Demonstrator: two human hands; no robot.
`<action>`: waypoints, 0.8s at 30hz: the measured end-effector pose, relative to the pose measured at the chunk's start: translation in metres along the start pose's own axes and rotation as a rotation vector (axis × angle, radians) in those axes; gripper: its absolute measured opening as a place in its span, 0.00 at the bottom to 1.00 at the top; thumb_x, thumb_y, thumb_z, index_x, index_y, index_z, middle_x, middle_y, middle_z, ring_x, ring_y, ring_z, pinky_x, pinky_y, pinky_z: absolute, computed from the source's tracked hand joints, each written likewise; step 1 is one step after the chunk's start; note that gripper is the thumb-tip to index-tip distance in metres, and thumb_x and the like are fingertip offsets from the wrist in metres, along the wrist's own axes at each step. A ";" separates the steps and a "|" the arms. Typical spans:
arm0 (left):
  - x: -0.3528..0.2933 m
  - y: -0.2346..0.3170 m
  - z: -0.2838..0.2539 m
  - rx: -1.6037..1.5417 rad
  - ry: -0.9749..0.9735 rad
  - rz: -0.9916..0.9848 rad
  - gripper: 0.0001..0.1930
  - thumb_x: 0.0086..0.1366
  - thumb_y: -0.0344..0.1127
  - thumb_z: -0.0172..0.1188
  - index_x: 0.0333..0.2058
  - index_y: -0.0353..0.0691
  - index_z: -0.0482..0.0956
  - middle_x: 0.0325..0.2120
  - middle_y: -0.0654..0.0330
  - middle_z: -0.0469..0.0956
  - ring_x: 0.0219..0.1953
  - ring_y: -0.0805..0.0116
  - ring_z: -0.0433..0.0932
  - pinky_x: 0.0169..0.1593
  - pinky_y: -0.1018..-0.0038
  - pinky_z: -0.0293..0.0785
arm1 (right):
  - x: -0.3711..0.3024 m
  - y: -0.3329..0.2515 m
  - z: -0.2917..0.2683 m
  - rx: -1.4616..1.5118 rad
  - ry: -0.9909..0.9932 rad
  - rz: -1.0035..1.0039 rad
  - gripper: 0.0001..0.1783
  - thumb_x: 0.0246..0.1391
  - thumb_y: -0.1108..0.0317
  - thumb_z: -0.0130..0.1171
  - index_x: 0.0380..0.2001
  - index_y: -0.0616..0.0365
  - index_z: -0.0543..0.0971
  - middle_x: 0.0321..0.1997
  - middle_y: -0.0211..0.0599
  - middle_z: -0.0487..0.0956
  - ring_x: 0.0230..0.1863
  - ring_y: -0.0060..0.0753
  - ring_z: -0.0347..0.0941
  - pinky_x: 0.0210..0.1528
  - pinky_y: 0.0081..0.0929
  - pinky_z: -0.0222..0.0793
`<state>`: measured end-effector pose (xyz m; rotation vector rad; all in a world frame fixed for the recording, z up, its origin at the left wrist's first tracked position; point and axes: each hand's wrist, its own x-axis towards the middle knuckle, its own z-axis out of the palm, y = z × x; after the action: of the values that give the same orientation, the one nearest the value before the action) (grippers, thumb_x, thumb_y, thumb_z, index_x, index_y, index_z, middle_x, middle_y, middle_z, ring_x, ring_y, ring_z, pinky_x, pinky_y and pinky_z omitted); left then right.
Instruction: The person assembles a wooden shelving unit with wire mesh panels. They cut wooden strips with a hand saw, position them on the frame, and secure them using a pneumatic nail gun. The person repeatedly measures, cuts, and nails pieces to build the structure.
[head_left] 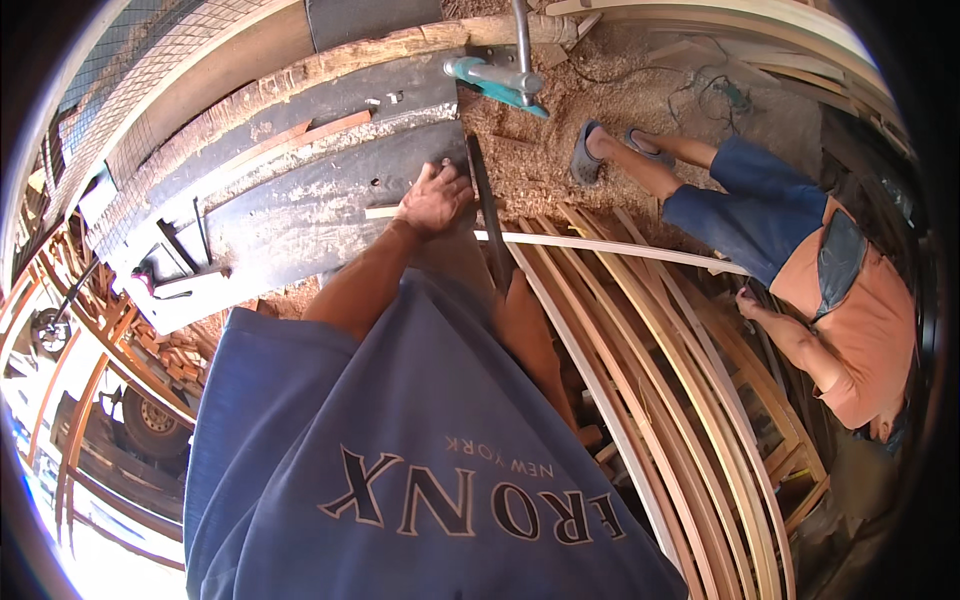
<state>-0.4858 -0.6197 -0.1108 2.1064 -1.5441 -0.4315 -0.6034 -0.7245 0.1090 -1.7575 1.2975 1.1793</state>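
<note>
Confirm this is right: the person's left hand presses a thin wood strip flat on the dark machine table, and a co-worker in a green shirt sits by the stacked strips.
Wrong on one point: the head view shows the co-worker's shirt is orange, not green. The left hand does press the thin wood strip on the dark machine table, beside the stacked strips.

The left hand (435, 198) rests on the end of a thin wood strip (600, 246) at the edge of the saw table (300, 210); the upright saw blade (487, 215) stands just right of that hand; the strip runs rightward across a stack of long wood strips (650, 380) lying right of the person; a second person (800, 260) sits at the strip's far end; sawdust (560, 130) covers the floor beyond the stack; a clamp fixture (500, 75) sits beyond the blade.
</note>
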 end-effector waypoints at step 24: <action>0.007 0.010 -0.018 -0.028 -0.197 -0.143 0.25 0.57 0.40 0.55 0.54 0.40 0.77 0.54 0.58 0.75 0.60 0.56 0.66 0.62 0.50 0.58 | -0.041 0.009 -0.029 -0.069 -0.104 0.013 0.24 0.65 0.65 0.48 0.58 0.68 0.60 0.44 0.77 0.76 0.52 0.75 0.73 0.53 0.62 0.68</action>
<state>-0.4821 -0.6255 -0.0901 2.2164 -1.4869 -0.7266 -0.6084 -0.7377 0.1586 -1.7146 1.2224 1.3193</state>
